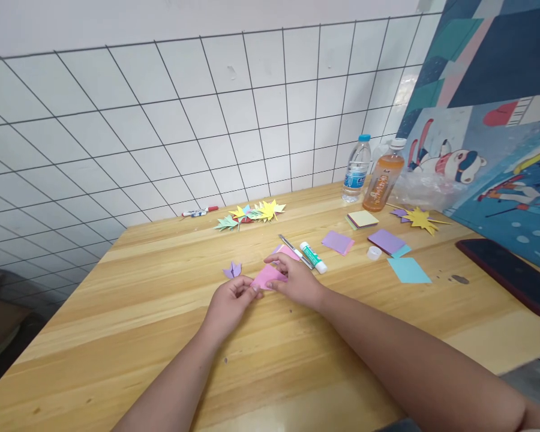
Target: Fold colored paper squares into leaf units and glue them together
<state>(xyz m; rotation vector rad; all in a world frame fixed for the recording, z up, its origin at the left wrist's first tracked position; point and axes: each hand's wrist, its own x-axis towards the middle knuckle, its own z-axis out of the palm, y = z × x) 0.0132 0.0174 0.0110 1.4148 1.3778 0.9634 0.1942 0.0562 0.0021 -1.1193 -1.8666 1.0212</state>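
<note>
Mid-frame: left hand [227, 303] and right hand [300, 283], fingers of both gripping angular pink paper piece [266, 277] over yellowish wooden worktop [130, 312].

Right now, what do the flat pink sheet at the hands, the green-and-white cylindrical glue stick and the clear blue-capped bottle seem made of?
Flat pink sheet: likely matte paper; thin, straight edges, no shine.
Green-and-white glue stick: probably smooth plastic, from its evenly rounded tube.
Clear bottle: glossy and transparent, likely plastic, though possibly glass.
</note>
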